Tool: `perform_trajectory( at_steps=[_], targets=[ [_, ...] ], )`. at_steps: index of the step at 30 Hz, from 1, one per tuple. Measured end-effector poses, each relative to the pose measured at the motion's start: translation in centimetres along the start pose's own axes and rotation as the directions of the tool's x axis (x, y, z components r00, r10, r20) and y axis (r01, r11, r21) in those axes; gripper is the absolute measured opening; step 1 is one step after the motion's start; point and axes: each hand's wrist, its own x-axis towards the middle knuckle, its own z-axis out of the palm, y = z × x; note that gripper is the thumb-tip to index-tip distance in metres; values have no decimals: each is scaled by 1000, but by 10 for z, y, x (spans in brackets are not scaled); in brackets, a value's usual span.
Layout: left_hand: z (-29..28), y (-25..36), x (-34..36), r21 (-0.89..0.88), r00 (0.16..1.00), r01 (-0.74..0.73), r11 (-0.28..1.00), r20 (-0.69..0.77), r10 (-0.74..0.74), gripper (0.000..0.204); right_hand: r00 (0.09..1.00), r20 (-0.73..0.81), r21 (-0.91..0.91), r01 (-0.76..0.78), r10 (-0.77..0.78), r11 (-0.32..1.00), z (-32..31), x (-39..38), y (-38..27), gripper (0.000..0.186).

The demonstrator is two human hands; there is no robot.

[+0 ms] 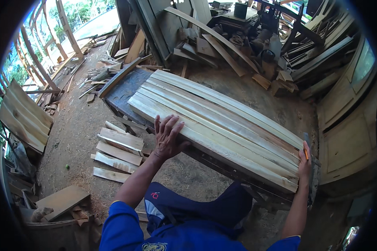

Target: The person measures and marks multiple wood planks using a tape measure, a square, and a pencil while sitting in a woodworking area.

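My left hand [167, 140] rests, fingers spread, against boards [222, 125] lying side by side atop the desk [125, 90]; at the desk's right end, my right hand [305, 166] grips an orange pencil [305, 154].

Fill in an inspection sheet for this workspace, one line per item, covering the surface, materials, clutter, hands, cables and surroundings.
Surface: dark workbench, mostly covered; its top shows at the left end.
Materials: long wooden planks lying side by side along the bench; an orange pencil in one hand.
Clutter: short boards on the earth floor, left of the person; mixed wood scraps beyond the bench.
Hands: left hand open at the near plank's edge; right hand at the planks' right ends, with the pencil.
Cables: nothing seen.
Surroundings: panelled wooden door at right; daylight and greenery at upper left.
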Motion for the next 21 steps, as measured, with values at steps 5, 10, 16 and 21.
perform_trajectory(
  at_steps=[5,10,16,21],
  targets=[
    [-18,19,22,25,988,37,999,146,-40,76,950,-48,-626,212,-309,750,12,18,-52,53],
    [-18,65,76,-91,915,-5,996,401,41,88,939,341,-700,290,-52,653,90,44,-111,66],
    [-6,93,88,-81,820,-11,997,570,55,100,876,482,-686,393,-23,612,122,47,-106,83],
    [-5,87,80,-85,829,-24,996,555,67,100,843,498,-642,517,-205,567,134,43,-85,79]
  ],
)
